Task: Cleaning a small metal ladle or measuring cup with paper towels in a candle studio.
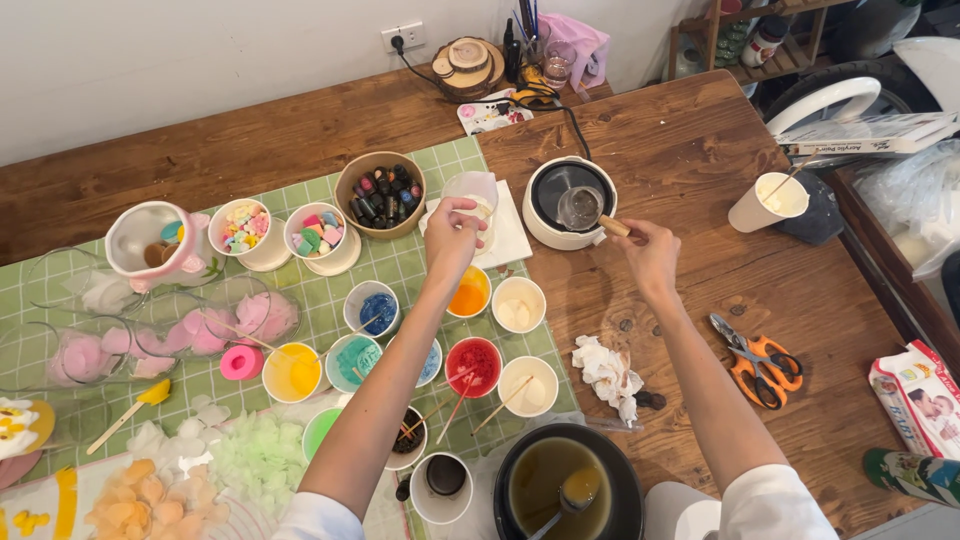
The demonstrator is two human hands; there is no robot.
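Wooden handle (615, 226) in right hand (648, 252)

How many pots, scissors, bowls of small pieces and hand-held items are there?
Pots: 2 (white pot, black pot)
Scissors: 1
Bowls of small pieces: 3 (brown bowl, two white bowls)
Hand-held items: 2 (clear cup in left hand, wooden handle in right hand)
Total: 8

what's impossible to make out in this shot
Head view:
- What the left hand presses on the white square tile: the hand covers it.
- The small glass cup in the white electric pot: contents too small to tell.
- The black pot of amber liquid: cut off by the bottom edge.
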